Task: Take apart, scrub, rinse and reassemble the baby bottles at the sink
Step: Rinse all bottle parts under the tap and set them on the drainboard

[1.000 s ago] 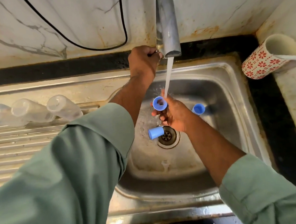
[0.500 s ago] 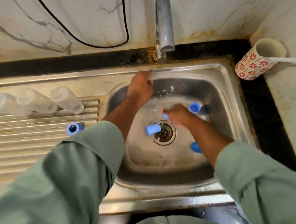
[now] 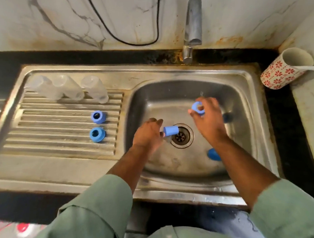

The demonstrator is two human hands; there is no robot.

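Right hand [image 3: 210, 121] pinches a blue screw ring [image 3: 198, 108] between fingertips, over the basin at about 1 o'clock from the drain [image 3: 180, 135]. Left hand [image 3: 148, 135] sits at 9 o'clock of the drain, fingers curled onto a blue cap [image 3: 170, 131] lying on its side just beside the drain rim; looks like a grip, contact partly blurred. Another blue part [image 3: 213, 154] lies on the basin floor at 5 o'clock, half hidden by the right forearm. A darker blue piece at 3 o'clock behind the right hand, too hidden to name. Faucet [image 3: 193, 26] at 12 o'clock, no water running.

On the drainboard [image 3: 44, 135]: three clear bottle bodies [image 3: 69, 88] lying side by side at the 10 o'clock end, two blue rings [image 3: 97, 117] [image 3: 97, 134] below them, apart from each other.

Step, by my read: collecting rinsed blue parts out of the basin to the drainboard. To do it well: lift the cap clear of the drain, don't drag it; shake water off; set parts open end up beside the other rings, not touching the bottles. Wet plastic likely slippery, so firm pinch. Patterned mug [image 3: 284, 70] at 2 o'clock on the counter, not involved.
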